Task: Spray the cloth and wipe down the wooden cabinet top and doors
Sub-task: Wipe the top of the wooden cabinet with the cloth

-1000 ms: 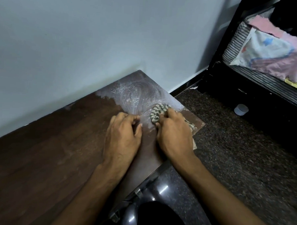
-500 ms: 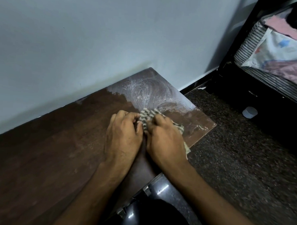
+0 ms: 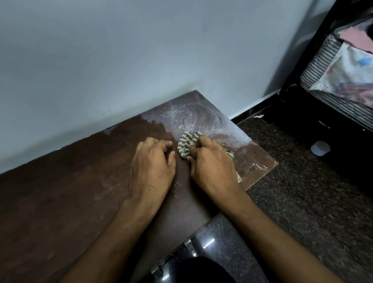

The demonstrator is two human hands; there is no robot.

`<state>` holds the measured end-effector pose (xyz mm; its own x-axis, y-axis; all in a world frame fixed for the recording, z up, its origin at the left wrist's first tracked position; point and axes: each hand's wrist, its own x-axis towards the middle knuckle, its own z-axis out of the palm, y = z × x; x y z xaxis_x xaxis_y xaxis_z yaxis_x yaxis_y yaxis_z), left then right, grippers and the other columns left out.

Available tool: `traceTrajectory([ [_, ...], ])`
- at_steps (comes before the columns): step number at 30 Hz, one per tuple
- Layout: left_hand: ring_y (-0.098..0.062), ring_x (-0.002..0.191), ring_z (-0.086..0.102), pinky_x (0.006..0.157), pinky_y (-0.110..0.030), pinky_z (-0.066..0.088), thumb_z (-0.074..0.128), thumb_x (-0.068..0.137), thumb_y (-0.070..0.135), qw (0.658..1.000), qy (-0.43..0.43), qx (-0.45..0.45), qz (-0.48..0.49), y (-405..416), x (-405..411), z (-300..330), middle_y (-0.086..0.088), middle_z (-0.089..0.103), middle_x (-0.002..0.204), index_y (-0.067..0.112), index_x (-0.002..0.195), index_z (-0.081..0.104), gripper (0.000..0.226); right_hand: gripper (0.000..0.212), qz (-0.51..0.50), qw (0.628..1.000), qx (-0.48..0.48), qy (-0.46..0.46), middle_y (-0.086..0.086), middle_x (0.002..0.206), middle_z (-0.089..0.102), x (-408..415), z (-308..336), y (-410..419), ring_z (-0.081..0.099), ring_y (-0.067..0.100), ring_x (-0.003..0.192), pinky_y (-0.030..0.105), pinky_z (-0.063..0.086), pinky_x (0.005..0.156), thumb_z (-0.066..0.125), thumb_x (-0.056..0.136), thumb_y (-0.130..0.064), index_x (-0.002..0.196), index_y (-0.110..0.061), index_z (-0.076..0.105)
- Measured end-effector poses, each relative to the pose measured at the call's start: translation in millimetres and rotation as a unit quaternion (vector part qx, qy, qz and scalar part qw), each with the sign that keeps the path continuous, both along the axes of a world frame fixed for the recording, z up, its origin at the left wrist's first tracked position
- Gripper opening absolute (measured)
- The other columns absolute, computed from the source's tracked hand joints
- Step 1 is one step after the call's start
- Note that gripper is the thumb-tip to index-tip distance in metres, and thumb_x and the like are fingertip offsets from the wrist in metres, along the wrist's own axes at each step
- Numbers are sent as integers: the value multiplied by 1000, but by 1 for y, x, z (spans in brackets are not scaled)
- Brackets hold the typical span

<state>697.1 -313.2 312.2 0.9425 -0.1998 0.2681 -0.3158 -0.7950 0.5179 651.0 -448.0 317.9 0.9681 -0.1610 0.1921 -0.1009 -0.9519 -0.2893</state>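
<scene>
The room is dim, with a cool, bluish cast on the wall [image 3: 121,53]. Soft shadow lies along the wall above the table [image 3: 50,210]. Small bright glints show on the glossy dark floor [image 3: 209,241] below. The wide lens bends straight lines near the edges, and fine detail is soft and grainy.

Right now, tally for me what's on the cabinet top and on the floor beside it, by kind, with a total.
Hands: 2, left hand and right hand, both on the cabinet top
Cloths: 1, striped cloth under the right hand
Small white round objects: 1, white object on the floor
Total: 4
</scene>
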Motion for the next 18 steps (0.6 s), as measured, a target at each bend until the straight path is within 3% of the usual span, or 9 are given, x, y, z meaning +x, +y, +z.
traceTrajectory([
  [9,-21,109,51,95,-39,47,65,89,30,998,-12,37,42,25,33,6,-1,59,115,21,119,69,31,24,68,998,-4,8,-3,107,53,52,1,-1,51,21,101,39,50,83,57,97,-34,108,-20,73],
  [13,-21,112,50,97,-38,44,64,90,32,998,-5,35,57,35,48,8,0,59,115,20,120,68,33,27,99,995,18,11,-5,106,54,52,0,-7,52,19,101,40,50,87,59,96,-34,119,-27,71],
  [18,-21,114,50,99,-38,44,64,90,32,998,-5,9,67,33,55,10,-1,59,115,18,120,67,33,21,75,997,-5,-6,-2,103,53,87,-1,9,53,23,100,38,51,80,59,96,-32,106,-19,73],
])
